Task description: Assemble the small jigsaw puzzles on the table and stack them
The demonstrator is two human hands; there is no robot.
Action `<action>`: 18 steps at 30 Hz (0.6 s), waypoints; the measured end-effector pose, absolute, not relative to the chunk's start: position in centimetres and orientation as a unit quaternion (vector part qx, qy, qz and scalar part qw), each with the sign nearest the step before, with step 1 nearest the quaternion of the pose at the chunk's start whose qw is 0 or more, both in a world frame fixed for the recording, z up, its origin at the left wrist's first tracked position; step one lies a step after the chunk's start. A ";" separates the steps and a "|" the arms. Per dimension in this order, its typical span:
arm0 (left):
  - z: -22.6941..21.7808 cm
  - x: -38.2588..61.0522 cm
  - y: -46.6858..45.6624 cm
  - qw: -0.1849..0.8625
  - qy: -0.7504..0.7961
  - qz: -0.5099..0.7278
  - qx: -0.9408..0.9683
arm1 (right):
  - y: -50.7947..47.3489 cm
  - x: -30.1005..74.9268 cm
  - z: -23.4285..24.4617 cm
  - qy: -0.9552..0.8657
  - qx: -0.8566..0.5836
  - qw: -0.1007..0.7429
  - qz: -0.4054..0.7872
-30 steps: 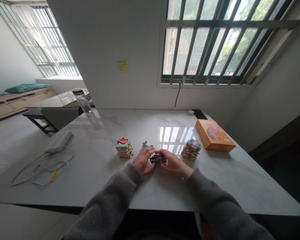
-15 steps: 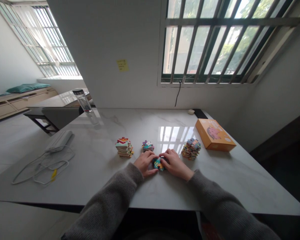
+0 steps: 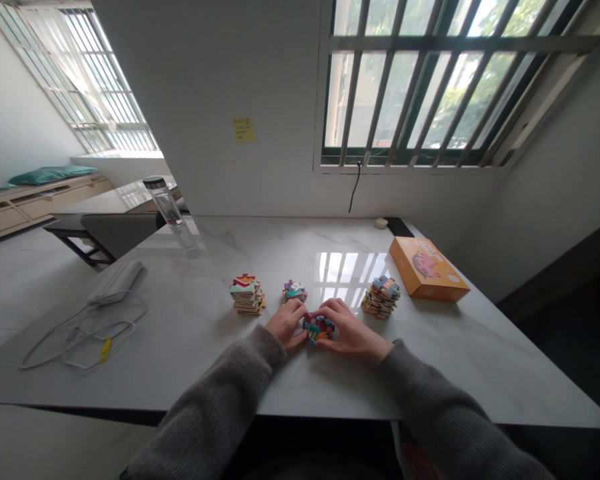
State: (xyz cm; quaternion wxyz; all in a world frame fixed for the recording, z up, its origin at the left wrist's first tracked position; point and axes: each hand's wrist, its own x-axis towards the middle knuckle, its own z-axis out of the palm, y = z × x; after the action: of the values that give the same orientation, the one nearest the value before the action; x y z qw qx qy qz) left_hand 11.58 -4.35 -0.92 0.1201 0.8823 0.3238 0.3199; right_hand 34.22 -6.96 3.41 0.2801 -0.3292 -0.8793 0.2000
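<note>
Both hands in the middle of it now! The left hand [image 3: 287,325] and the right hand [image 3: 354,333] come together over the near half of the white table [image 3: 310,393], fingers and thumbs curved around a small bunch of puzzle pieces [image 3: 314,333]. It's a grasp from both sides — left hand on the left edge, right hand on the right — with teal and orange showing in the gap. Whether the bunch rests on the tabletop or sits just above it, I cannot tell.

Look at the room around them! Just beyond the left fingers stands a low stack [image 3: 294,290], very near, so the tight side is the far side. Out to the left, a taller stack [image 3: 248,295] stands apart from the hand; on the right, another tall stack [image 3: 381,298] is near the right hand, with a strip of white surface between. Toward the body, plain tabletop runs from the hands to the front edge, the forearms crossing it on either side.

Farther right, the orange box [image 3: 427,270] lies near the table's slanting right edge. Well off to the left, a white cable [image 3: 80,365] loops over the surface — nowhere near the action.
</note>
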 end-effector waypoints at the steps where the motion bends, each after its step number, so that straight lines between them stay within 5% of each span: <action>1: -0.9 11.6 -4.4 0.119 0.328 0.317 0.882 | -7.1 34.3 3.3 -0.887 -0.327 0.263 0.193; 7: -0.3 11.6 -4.7 0.084 0.320 0.337 0.881 | -6.8 34.7 2.4 -0.899 -0.320 0.260 0.147; 18: 1.1 12.1 -5.8 0.014 0.242 0.454 0.858 | -7.2 33.9 3.1 -0.842 -0.285 0.427 0.167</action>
State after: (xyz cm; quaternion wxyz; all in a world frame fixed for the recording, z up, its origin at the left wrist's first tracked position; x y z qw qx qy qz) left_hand 12.12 -5.82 1.12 0.0136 0.8577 0.2419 0.4535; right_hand 33.92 -7.25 3.06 0.4269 -0.2851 -0.8417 0.1672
